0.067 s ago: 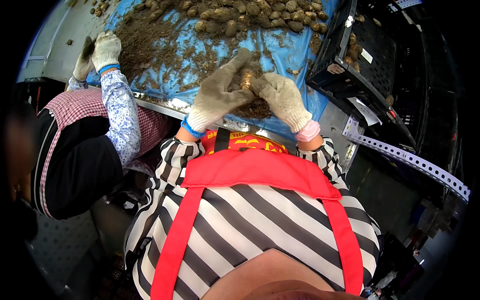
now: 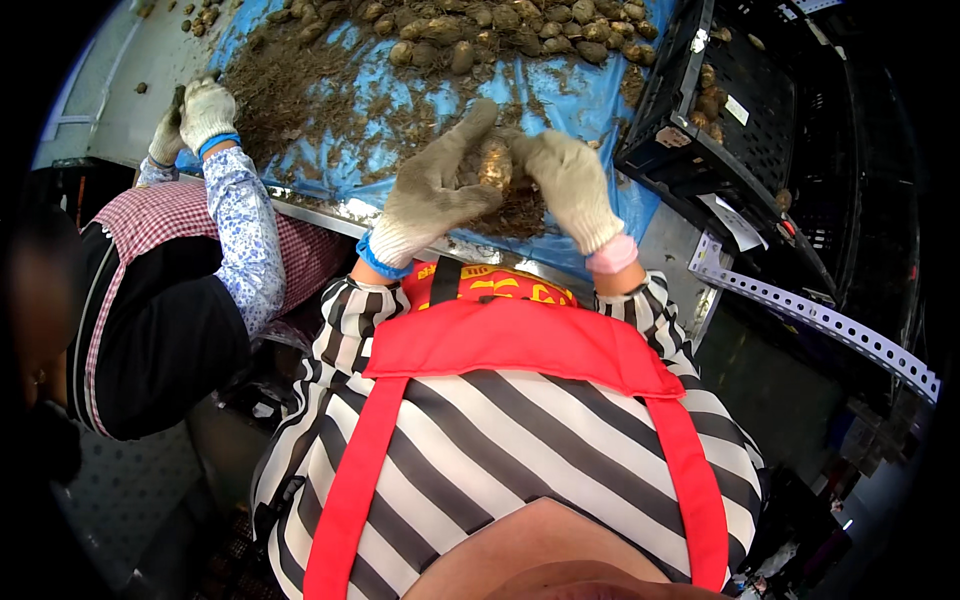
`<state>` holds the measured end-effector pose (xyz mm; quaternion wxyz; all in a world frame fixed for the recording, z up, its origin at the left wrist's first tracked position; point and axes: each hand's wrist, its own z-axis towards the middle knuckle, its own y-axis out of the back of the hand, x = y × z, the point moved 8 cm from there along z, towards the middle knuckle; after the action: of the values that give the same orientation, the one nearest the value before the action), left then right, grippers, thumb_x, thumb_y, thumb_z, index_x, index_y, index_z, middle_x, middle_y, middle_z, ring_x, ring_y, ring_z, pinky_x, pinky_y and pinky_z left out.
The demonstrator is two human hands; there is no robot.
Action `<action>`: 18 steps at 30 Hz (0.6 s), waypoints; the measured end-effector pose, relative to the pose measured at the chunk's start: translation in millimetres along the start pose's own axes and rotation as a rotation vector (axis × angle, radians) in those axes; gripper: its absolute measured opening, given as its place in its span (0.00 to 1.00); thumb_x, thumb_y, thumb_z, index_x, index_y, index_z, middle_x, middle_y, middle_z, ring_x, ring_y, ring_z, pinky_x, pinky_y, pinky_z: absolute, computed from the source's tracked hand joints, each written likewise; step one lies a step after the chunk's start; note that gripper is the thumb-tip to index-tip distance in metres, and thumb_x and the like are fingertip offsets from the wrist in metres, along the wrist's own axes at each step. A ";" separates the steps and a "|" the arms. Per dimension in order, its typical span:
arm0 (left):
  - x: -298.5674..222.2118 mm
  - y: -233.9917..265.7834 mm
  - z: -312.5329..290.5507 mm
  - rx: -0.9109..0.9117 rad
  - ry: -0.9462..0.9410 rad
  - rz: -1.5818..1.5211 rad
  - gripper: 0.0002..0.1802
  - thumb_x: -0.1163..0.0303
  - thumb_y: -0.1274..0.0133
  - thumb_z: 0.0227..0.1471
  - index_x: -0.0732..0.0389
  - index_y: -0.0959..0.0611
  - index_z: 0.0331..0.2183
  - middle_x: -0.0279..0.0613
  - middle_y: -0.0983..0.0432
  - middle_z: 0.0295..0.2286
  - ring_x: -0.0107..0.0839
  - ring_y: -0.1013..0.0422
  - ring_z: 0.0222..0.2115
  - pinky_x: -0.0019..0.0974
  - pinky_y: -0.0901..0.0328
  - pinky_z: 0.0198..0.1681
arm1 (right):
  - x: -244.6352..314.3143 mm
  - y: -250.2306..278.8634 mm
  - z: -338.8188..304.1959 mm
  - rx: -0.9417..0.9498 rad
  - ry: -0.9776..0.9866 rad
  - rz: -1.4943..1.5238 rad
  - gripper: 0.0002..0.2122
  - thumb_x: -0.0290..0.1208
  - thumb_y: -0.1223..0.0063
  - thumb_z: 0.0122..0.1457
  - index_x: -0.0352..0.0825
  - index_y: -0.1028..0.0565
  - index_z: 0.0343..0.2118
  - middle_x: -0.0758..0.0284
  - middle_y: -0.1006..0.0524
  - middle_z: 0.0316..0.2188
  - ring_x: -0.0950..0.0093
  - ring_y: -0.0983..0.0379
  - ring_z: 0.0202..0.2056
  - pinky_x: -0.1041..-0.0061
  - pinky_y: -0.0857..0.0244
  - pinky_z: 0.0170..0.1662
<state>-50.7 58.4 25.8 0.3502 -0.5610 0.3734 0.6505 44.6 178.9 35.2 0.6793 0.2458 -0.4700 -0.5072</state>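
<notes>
My left hand (image 2: 432, 190), in a soiled white knit glove, cradles a small brown taro (image 2: 496, 166) between thumb and fingers. The taro has a paler, ringed surface facing up. At its right side is my right hand (image 2: 575, 185), gloved too, with fingers bent and pressed together by its far end. Whatever those fingertips pinch is hidden. Below both hands, loose dark root fibres (image 2: 515, 218) lie on a blue plastic sheet (image 2: 560, 105). Beyond them, a pile of taros (image 2: 462, 57) spreads along the far side.
A black plastic crate (image 2: 650, 165) with some taros inside stands tilted at the right. Left of me, a co-worker's gloved hands (image 2: 207, 112) work over the metal table (image 2: 120, 100). A perforated metal strip (image 2: 810, 312) juts out at the right.
My right hand has shifted slightly up and its fingers have turned, exposing more of the taro. My left hand stays nearly in place. The co-worker's hands have moved slightly.
</notes>
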 end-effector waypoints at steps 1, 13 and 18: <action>-4.0 -0.7 0.0 -0.001 -0.020 -0.039 0.51 0.65 0.31 0.49 0.67 0.40 0.67 0.51 0.40 0.65 0.39 0.41 0.65 0.40 0.46 0.69 | -25.0 4.0 -0.3 0.043 -0.706 0.611 0.10 0.29 0.49 0.65 0.32 0.18 0.43 0.63 0.16 0.35 0.70 0.20 0.37 0.72 0.29 0.40; -20.7 -7.3 -0.7 -0.019 -0.018 0.142 0.48 0.77 0.36 0.51 0.69 0.42 0.68 0.52 0.42 0.66 0.40 0.41 0.65 0.40 0.43 0.67 | -10.9 2.9 -3.4 -0.042 -0.627 0.560 0.13 0.36 0.43 0.62 0.31 0.20 0.42 0.55 0.19 0.37 0.58 0.22 0.40 0.64 0.30 0.43; -5.0 2.1 -1.8 -0.121 -0.033 -0.073 0.55 0.69 0.31 0.48 0.72 0.45 0.68 0.55 0.43 0.66 0.42 0.40 0.65 0.42 0.43 0.68 | -8.1 4.4 0.2 0.054 -0.613 0.760 0.11 0.32 0.45 0.62 0.31 0.20 0.42 0.57 0.20 0.37 0.61 0.22 0.41 0.66 0.29 0.46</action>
<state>-51.1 55.7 30.8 0.3450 -0.5836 0.3069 0.6679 46.1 188.0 35.7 0.6399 -0.0864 -0.7180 -0.2599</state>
